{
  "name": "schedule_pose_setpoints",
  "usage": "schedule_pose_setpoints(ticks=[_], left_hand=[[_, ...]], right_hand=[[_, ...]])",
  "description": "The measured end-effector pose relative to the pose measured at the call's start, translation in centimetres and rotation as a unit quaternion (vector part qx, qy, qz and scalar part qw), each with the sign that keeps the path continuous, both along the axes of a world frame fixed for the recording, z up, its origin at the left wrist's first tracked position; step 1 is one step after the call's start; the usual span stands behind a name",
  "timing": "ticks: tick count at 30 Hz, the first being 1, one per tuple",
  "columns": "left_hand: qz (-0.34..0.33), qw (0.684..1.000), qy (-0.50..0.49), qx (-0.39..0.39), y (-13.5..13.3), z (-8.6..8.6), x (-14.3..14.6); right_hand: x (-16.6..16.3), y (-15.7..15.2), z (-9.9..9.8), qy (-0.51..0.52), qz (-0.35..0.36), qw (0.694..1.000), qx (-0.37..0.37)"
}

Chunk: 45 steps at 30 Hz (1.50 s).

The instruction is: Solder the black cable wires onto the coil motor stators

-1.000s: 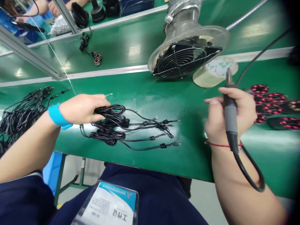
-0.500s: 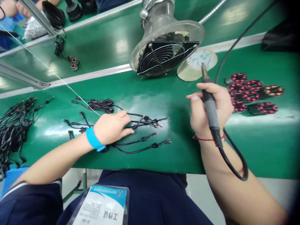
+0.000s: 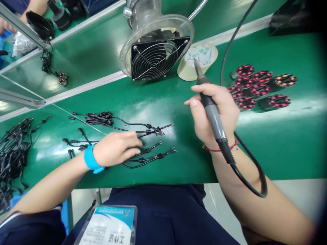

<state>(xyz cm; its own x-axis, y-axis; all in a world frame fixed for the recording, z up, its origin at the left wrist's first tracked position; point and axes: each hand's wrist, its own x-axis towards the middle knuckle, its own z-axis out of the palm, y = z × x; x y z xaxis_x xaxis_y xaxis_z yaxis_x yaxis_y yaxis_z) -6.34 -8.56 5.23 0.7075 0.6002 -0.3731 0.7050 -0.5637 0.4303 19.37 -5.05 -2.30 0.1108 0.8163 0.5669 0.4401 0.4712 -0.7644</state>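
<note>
My left hand (image 3: 118,148), with a blue strap (image 3: 92,160) round its wrist, is curled low over several black cables. One black cable (image 3: 133,161) runs out from under its fingers, which look closed on it; the grip itself is partly hidden. The cables' stripped coloured wire ends (image 3: 173,149) point right. My right hand (image 3: 218,115) is wrapped round the grey handle of a soldering iron (image 3: 214,117). The iron's tip points up and away, in front of a pale roll of tape (image 3: 190,69). Its black cord loops down over my forearm.
A fume extractor hood with a fan grille (image 3: 154,61) hangs over the bench's back edge. Several motor stators with red windings (image 3: 258,89) stand at right. A heap of black cables (image 3: 15,153) lies at far left. Across the rail, another person's arm (image 3: 38,8) shows beside black parts.
My left hand has moved toward the bench's front edge, and the cable end by its fingers has come down with it. My right hand keeps hold of the soldering iron. The whole view has shifted.
</note>
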Motion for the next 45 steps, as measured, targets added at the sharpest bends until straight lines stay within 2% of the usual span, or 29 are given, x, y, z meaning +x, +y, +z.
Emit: schedule_pose_setpoints(ticks=[3,8,11,13,15,17,19,23,25,28,32,37,42,45], left_hand=[[0.080,0.996,0.000,0.024,2.6,-0.6,1.5],[0.038,0.995,0.085,-0.024,6.3,-1.7,4.0],[0.056,0.996,0.041,-0.052,7.3,-2.2,4.3],[0.120,0.991,-0.004,-0.062,7.6,-2.6,4.2],[0.199,0.980,-0.021,-0.010,7.6,-2.9,4.0],[0.245,0.966,-0.012,0.078,7.2,-3.0,3.9],[0.228,0.968,-0.006,0.101,6.6,-2.8,3.9],[0.072,0.997,0.009,-0.032,5.3,-2.1,3.7],[0.044,0.998,0.030,-0.044,5.0,-2.1,3.5],[0.102,0.993,-0.015,-0.052,5.2,-2.7,3.3],[0.205,0.959,-0.141,-0.138,5.7,-3.3,2.9],[0.226,0.942,-0.177,-0.172,5.8,-3.2,2.8],[0.234,0.931,-0.213,-0.180,5.7,-3.4,2.9],[0.223,0.937,-0.209,-0.168,5.8,-3.5,2.9]], right_hand=[[-0.2,-0.1,-0.3,-0.018,0.045,0.998,-0.029],[-0.5,0.0,-0.5,-0.017,0.073,0.995,-0.060],[-0.4,0.2,-0.3,-0.023,0.068,0.995,-0.070],[-0.2,0.3,-0.1,-0.021,0.063,0.996,-0.065],[-0.2,0.3,0.1,-0.022,0.059,0.996,-0.064],[-0.2,0.3,0.2,-0.027,0.059,0.995,-0.070],[-0.2,0.3,0.2,-0.034,0.065,0.995,-0.073],[-0.2,0.2,-0.1,-0.032,0.108,0.991,-0.078],[-0.3,0.0,-0.3,-0.034,0.138,0.985,-0.096],[-0.6,-0.3,-0.5,-0.041,0.178,0.977,-0.108],[-1.4,-0.6,-1.0,-0.018,0.211,0.971,-0.106],[-2.2,-0.7,-1.5,0.009,0.200,0.975,-0.099],[-2.9,-0.7,-1.9,0.060,0.215,0.963,-0.151],[-3.2,-0.8,-2.1,0.074,0.224,0.957,-0.170]])
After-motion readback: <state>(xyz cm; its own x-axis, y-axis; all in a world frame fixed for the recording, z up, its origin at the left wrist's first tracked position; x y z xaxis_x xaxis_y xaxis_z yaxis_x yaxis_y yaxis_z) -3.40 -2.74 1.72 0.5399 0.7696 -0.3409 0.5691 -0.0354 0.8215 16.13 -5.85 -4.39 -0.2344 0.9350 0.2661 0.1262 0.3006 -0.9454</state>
